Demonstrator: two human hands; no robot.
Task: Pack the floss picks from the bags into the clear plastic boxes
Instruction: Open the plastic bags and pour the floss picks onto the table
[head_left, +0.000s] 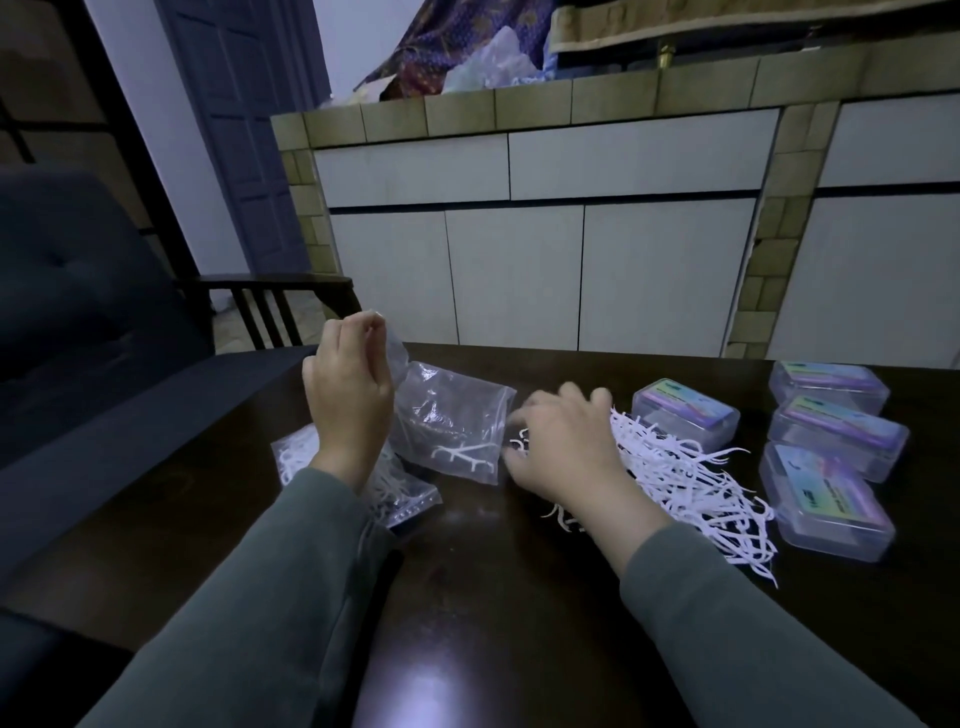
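My left hand (349, 395) pinches the top corner of a clear plastic bag (451, 423) and holds it up off the dark table (483, 597). A few white floss picks lie at the bag's bottom. My right hand (563, 449) rests with curled fingers on a loose pile of white floss picks (691, 478), its fingertips at the bag's lower right corner. A second bag of picks (402, 496) lies flat under my left wrist. Several shut clear plastic boxes with coloured labels stand to the right, among them one near the pile (685, 413) and one nearest me (826, 501).
A dark upholstered chair (93, 332) with a wooden arm stands to the left of the table. Behind the table runs a tiled counter with white cabinet doors (519, 270). Cloth and bags are heaped on top of the counter.
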